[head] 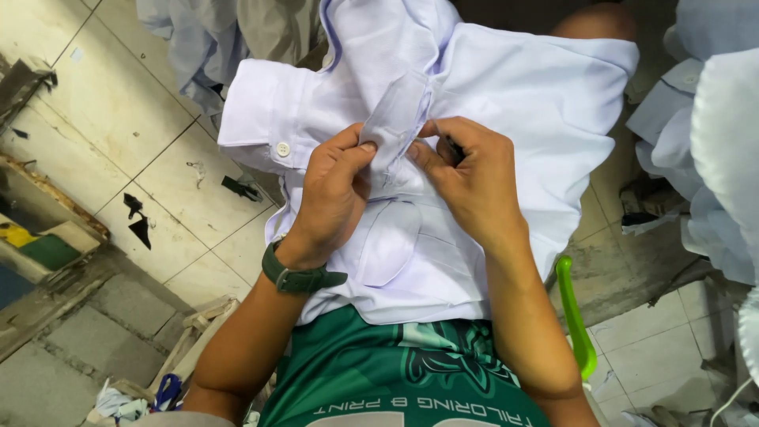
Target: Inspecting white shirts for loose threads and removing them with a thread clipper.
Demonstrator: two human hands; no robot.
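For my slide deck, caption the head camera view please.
Both hands, left hand and right hand, pinch a fabric strip on a white shirt in the lap.

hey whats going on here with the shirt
A person is sitting with a white shirt spread over their lap. Both hands pinch a narrow strip of its fabric near the middle: the left hand, with a dark green wristband, grips it from one side, the right hand from the other, with a small dark object tucked in its fingers. A buttoned cuff hangs toward the tiled floor. More pale garments are piled nearby.
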